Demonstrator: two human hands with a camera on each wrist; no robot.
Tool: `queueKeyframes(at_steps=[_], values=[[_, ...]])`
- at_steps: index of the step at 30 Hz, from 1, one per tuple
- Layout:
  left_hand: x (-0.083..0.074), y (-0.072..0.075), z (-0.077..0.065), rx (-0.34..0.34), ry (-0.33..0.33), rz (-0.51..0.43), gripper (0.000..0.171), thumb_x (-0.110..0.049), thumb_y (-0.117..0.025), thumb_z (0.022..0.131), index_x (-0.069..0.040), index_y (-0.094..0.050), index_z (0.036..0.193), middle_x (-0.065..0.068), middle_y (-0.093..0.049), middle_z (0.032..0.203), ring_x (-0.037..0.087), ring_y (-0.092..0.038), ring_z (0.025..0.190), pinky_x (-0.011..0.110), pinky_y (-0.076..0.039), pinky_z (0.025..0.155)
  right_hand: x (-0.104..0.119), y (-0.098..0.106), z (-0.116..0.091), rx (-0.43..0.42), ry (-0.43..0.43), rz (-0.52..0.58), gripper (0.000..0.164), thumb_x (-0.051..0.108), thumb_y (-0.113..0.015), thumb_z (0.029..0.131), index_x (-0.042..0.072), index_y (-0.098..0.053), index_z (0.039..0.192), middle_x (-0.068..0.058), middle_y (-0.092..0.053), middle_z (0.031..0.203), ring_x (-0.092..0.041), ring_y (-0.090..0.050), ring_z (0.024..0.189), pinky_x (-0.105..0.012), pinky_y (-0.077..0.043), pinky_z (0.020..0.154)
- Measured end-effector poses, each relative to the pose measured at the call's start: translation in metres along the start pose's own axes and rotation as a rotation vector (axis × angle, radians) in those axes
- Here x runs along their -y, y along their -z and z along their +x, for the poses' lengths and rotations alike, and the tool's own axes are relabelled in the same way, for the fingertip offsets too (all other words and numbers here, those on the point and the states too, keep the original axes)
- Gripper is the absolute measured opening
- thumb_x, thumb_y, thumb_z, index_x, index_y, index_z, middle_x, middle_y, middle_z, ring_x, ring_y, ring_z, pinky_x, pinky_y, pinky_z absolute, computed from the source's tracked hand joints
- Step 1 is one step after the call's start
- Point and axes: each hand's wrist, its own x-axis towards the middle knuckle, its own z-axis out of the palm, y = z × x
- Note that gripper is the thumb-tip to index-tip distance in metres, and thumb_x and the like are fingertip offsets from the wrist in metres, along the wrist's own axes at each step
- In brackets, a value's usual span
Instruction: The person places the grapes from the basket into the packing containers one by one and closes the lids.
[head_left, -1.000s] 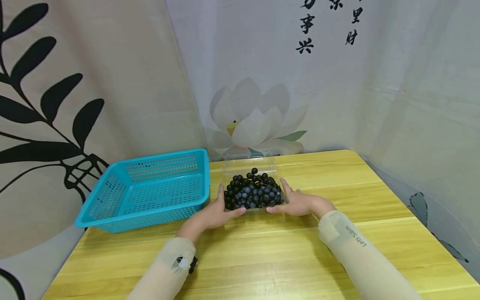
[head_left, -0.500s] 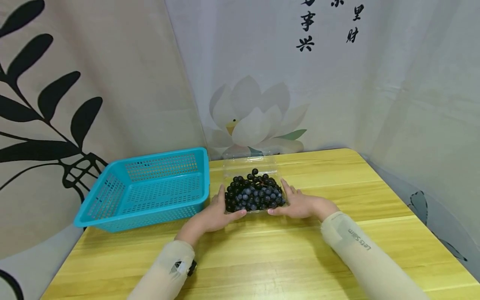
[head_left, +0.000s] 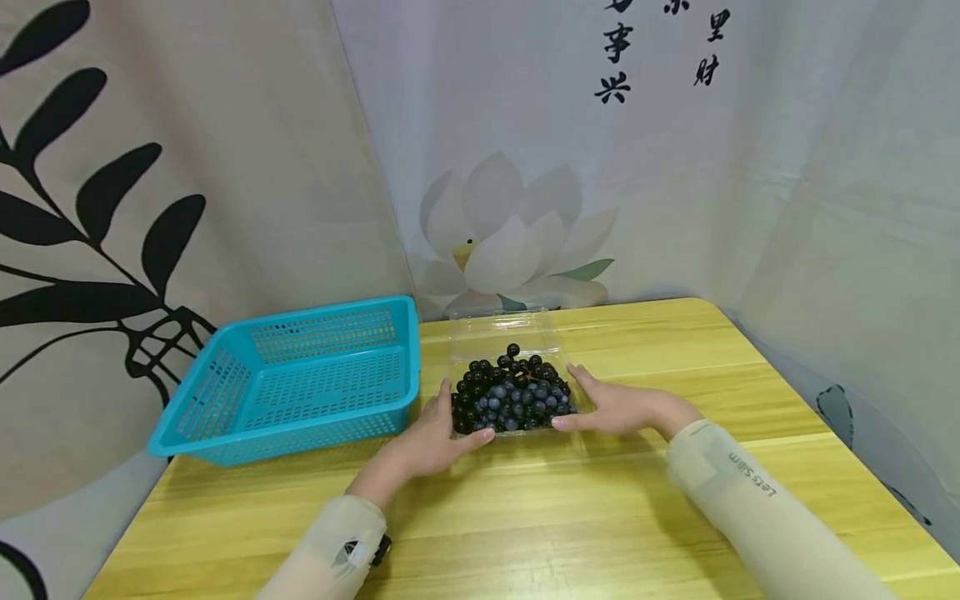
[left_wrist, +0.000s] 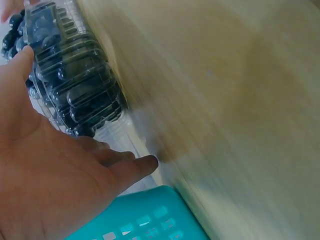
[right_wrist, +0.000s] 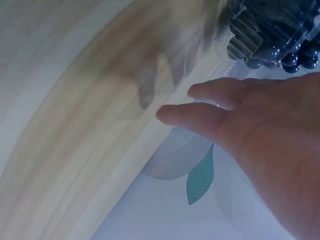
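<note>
Dark grapes (head_left: 513,396) fill a clear plastic clamshell box (head_left: 504,335), whose hinged lid stands open toward the back. My left hand (head_left: 427,437) is at the box's left side, thumb across the near-left corner and fingers stretched along the side. In the left wrist view, the thumb of that left hand (left_wrist: 55,165) meets the ribbed wall of the box (left_wrist: 82,75). At the opposite side is my right hand (head_left: 618,407), its thumb at the near-right corner. The right wrist view shows the extended fingers of the right hand (right_wrist: 265,115) beside the box.
A blue perforated basket (head_left: 330,383) stands left of the box, close to my left hand. The wooden table (head_left: 570,517) ends at a printed curtain (head_left: 660,208) behind. Both forearms wear pale sleeves (head_left: 750,492).
The box of grapes has shifted slightly toward me and to the right. My right hand has moved right, and my left hand has come a little nearer.
</note>
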Motion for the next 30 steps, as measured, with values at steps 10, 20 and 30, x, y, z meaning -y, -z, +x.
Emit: queueKeyframes(at_steps=[10, 20, 30], values=[[-0.003, 0.005, -0.001, 0.011, -0.001, 0.039, 0.128, -0.081, -0.059, 0.093, -0.010, 0.014, 0.170, 0.026, -0.004, 0.178, 0.046, -0.014, 0.165, 0.064, -0.024, 0.132, 0.007, 0.003, 0.002, -0.052, 0.009, -0.045, 0.130, 0.077, -0.067, 0.090, 0.005, 0.005, 0.171, -0.023, -0.006, 0.179, -0.047, -0.019, 0.164, -0.063, -0.020, 0.134], [-0.003, 0.006, -0.002, 0.012, -0.005, 0.039, 0.128, -0.080, -0.059, 0.092, -0.010, 0.015, 0.170, 0.025, -0.003, 0.178, 0.045, -0.012, 0.165, 0.063, -0.021, 0.133, 0.008, 0.007, 0.006, 0.048, -0.036, 0.177, 0.124, 0.057, -0.074, 0.095, 0.012, 0.013, 0.171, -0.014, 0.010, 0.181, -0.047, -0.005, 0.166, -0.069, -0.016, 0.132], [-0.004, 0.002, -0.004, 0.007, -0.006, 0.043, 0.131, -0.082, -0.061, 0.090, -0.008, 0.013, 0.170, 0.027, -0.005, 0.177, 0.047, -0.016, 0.164, 0.063, -0.023, 0.133, 0.002, 0.012, -0.004, 0.074, -0.034, 0.154, 0.121, 0.065, -0.069, 0.095, 0.015, 0.010, 0.172, -0.017, 0.009, 0.180, -0.048, -0.002, 0.166, -0.071, -0.015, 0.132]])
